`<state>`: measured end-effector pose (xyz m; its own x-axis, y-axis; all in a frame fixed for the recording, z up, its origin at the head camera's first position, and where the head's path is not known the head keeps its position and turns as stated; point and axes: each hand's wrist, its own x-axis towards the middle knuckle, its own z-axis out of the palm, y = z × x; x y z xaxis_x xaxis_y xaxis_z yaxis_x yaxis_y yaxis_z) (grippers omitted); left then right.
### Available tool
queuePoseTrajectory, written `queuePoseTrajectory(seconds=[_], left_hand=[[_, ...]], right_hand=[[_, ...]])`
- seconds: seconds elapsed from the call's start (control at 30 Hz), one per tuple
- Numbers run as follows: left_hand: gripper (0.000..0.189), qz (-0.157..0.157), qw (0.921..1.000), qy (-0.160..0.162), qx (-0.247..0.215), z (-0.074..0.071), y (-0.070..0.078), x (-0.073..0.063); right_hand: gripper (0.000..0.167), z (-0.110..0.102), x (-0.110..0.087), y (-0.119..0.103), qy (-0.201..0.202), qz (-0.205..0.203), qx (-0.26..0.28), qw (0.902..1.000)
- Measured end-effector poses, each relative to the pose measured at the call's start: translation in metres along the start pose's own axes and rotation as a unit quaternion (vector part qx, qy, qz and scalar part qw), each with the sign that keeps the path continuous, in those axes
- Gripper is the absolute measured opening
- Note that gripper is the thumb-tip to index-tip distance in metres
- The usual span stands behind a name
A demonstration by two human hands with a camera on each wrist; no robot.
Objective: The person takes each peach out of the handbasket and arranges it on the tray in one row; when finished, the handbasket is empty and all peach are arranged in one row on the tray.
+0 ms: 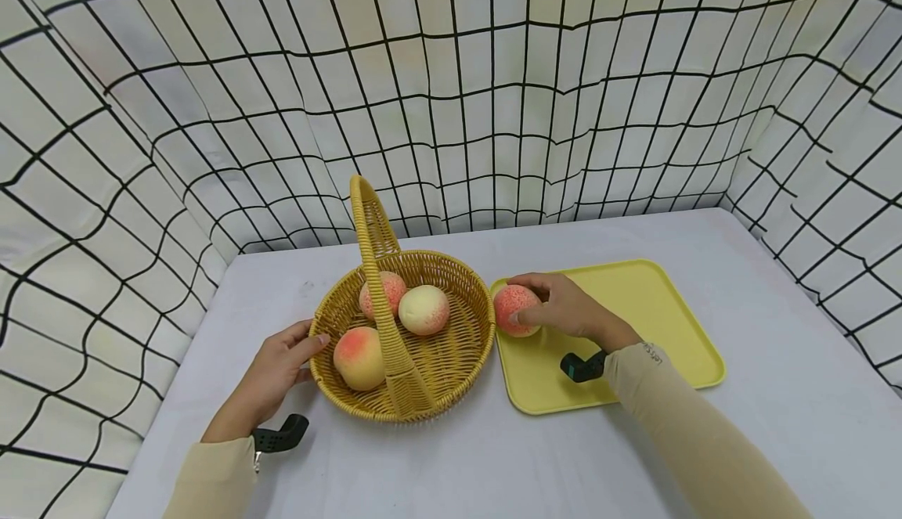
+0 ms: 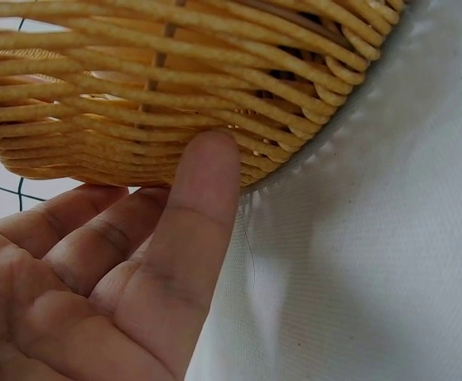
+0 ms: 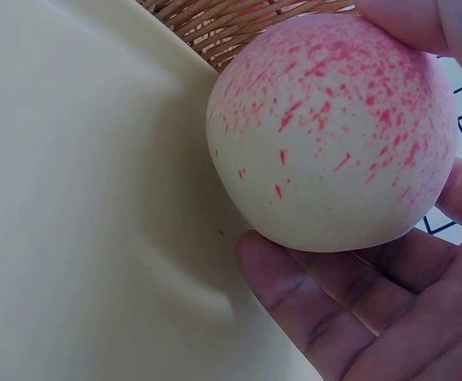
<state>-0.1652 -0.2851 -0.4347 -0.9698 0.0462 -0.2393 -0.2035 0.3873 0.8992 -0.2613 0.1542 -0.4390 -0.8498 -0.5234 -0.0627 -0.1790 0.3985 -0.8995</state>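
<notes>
My right hand point(image 1: 564, 308) grips a red-speckled peach point(image 1: 517, 310) over the left edge of the yellow tray point(image 1: 648, 323), close beside the basket rim. From the right wrist view, this peach point(image 3: 334, 135) has a pale underside, with fingers and thumb around it. A wicker basket point(image 1: 451, 382) with a tall arched handle stands left of the tray. My left hand point(image 1: 275, 370) holds its left side, thumb over the rim and other fingers against the outer wall point(image 2: 96, 103). Inside lie a yellow-orange peach point(image 1: 359, 358), a pale pink peach point(image 1: 424, 310) and a speckled peach point(image 1: 391, 292), partly behind the handle.
A white cloth point(image 1: 395, 472) covers the table under the basket and tray. White curtains with a black grid pattern point(image 1: 472, 112) stand behind the table and at both sides. A dark wrist camera point(image 1: 583, 366) sits at the right wrist, above the tray.
</notes>
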Motion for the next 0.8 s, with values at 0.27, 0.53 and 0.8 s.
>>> queuePoseTrajectory(seconds=[0.27, 0.53, 0.8], left_hand=[[0.061, 0.002, 1.0, -0.001, -0.002, 0.0, 0.0006, -0.0003], [0.06, 0.003, 1.0, 0.0, -0.001, 0.0001, 0.001, -0.0007], [0.06, 0.003, 1.0, 0.002, 0.003, 0.0007, 0.0016, -0.0011]], right_hand=[[0.063, 0.0012, -0.0005, 0.0039, 0.004, 0.002, 0.005, 1.0], [0.064, 0.0021, -0.0008, 0.0047, 0.003, 0.001, 0.012, 0.9999], [0.065, 0.0022, -0.0013, 0.0054, 0.005, 0.004, 0.008, 0.9999]])
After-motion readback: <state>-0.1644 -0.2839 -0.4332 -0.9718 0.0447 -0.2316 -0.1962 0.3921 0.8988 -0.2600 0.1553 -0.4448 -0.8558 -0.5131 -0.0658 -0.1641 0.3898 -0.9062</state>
